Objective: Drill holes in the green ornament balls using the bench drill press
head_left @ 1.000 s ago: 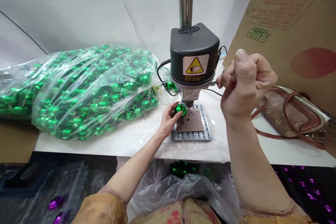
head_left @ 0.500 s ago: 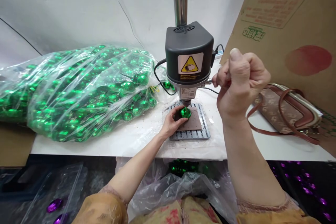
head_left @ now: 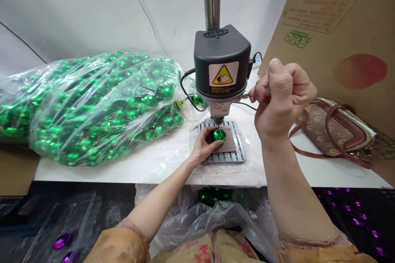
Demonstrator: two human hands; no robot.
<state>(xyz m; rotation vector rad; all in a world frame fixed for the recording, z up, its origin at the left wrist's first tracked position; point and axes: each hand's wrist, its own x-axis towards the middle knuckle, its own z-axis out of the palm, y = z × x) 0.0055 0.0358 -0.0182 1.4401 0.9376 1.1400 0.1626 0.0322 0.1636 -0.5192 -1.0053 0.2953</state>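
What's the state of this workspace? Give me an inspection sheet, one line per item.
Surface: white tabletop, dark-speckled around the grey slotted metal base.
Job's things: faceted shiny green ball under black drill press.
Clutter: clear plastic bag of green balls; brown patterned handbag.
Hands: left hand holds the ball; right hand closed on silver lever.
Cables: black cable loops beside the drill.
Surroundings: brown cardboard at right; shiny purple balls below table.
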